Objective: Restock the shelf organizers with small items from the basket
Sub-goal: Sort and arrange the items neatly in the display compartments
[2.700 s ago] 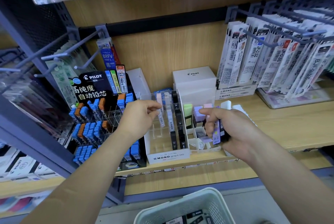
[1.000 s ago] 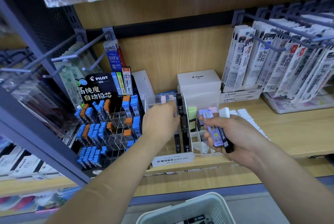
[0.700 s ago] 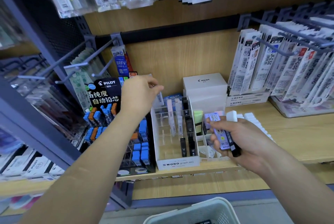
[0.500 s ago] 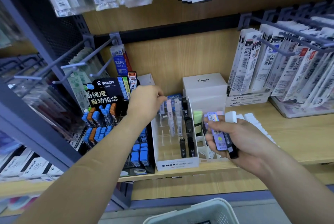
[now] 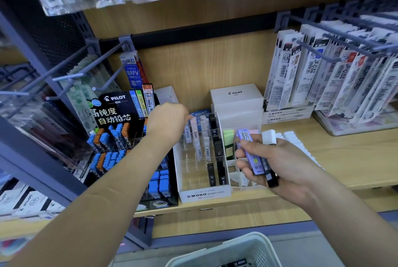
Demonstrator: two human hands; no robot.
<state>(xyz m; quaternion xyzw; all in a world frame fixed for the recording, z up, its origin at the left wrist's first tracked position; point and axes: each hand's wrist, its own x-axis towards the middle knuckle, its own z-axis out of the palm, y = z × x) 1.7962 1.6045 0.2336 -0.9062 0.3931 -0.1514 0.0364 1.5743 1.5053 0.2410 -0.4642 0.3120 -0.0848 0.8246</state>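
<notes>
A purple lead case (image 5: 251, 152) and a black lead case (image 5: 269, 172) were clamped in the right hand (image 5: 280, 163), long axes aimed at the shelf back, just right of the white organizer (image 5: 204, 194). The left hand (image 5: 168, 120) was nearer its back slots; whether its fingers were apart or pinched could not be told.

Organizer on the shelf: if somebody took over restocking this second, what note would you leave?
Left hand reaches to the back row of the organizer; fingers hidden, grip unclear.
Right hand holds a purple case and a black case.
Done: some slots hold white and black cases.
Left: many slots empty; place the held cases, then take more from the basket.
</notes>
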